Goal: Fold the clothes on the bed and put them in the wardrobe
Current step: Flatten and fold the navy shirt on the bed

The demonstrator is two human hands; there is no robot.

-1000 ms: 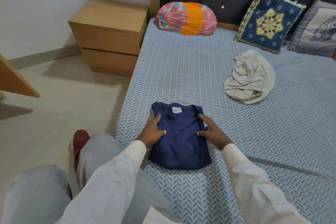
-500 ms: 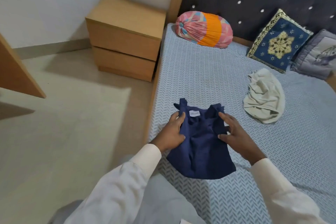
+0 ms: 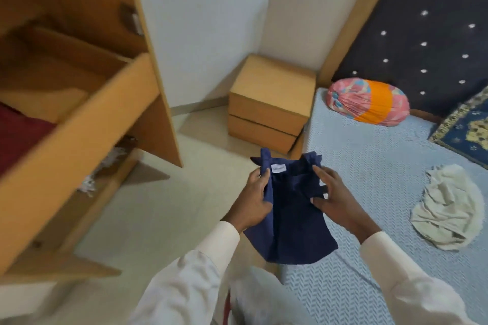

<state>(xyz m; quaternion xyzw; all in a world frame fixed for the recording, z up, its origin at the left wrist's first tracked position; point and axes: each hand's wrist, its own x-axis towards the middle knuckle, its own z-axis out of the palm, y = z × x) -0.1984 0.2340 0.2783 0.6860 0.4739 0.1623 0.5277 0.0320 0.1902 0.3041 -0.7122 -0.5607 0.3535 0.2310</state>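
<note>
— Garment (image 3: pixel 287 219)?
— Navy, folded, with a white label (image 3: pixel 279 168) facing up near the far edge. Held in the air over the near-left edge of the bed (image 3: pixel 369 166), clear of the sheet, lower end drooping.
— Left hand (image 3: pixel 253 200)?
— Clamped on the left side of the fold, fingers curled round the edge, cloth bunched up just beyond them.
— Right hand (image 3: pixel 335 200)?
— Gripping the right side, thumb laid across the top, fingers bent over the far corner. Pale sleeves (image 3: pixel 190 285) on both arms.
— Wardrobe (image 3: pixel 148 60)?
— Off to the left, wooden, standing open, blurred. Dark red cloth (image 3: pixel 18 140) inside at the left edge of view, white frayed material (image 3: pixel 103 171) lower down; hard to tell what.
— Elsewhere on the bed?
— Cream garment (image 3: pixel 449 208) crumpled in a heap to the right, well apart from the navy one. Pink and orange bolster (image 3: pixel 369 101) at the head, against the dark studded headboard (image 3: pixel 422 34); blue and gold cushion (image 3: pixel 464 134) near it, at the right edge of view.
— Between bed and wall?
— Wooden nightstand (image 3: pixel 272 103) with two drawers, touching the bed frame or just beside it; cannot tell which.
</note>
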